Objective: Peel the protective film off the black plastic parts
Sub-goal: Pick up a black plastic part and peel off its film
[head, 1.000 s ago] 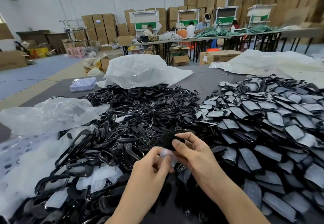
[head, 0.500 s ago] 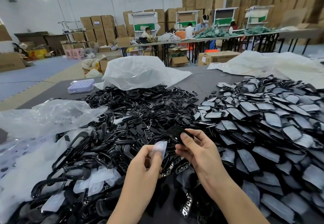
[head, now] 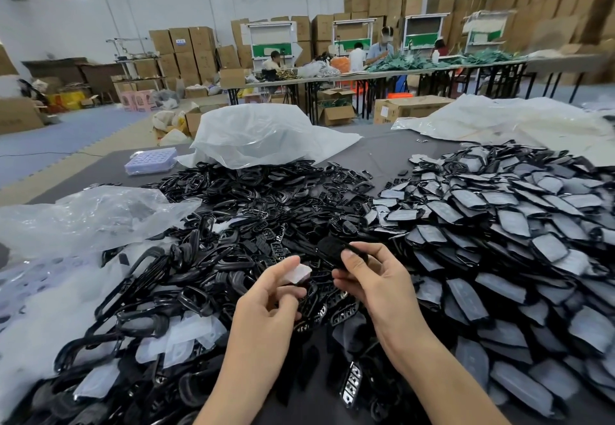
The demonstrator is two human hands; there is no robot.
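Two hands meet just left of the heap of film-covered parts (head: 499, 225). The left hand (head: 266, 295) pinches a loose scrap of film (head: 301, 272) between thumb and fingertips. The right hand (head: 376, 288) grips a black plastic part (head: 332, 251), which sits slightly apart from the scrap.

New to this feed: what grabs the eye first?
Two hands low in the centre: the left hand pinches a peeled film, and the right hand holds a black part. A heap of film-covered parts fills the table's right, and a tangle of black frames spreads across the left and middle. A white bag lies behind.
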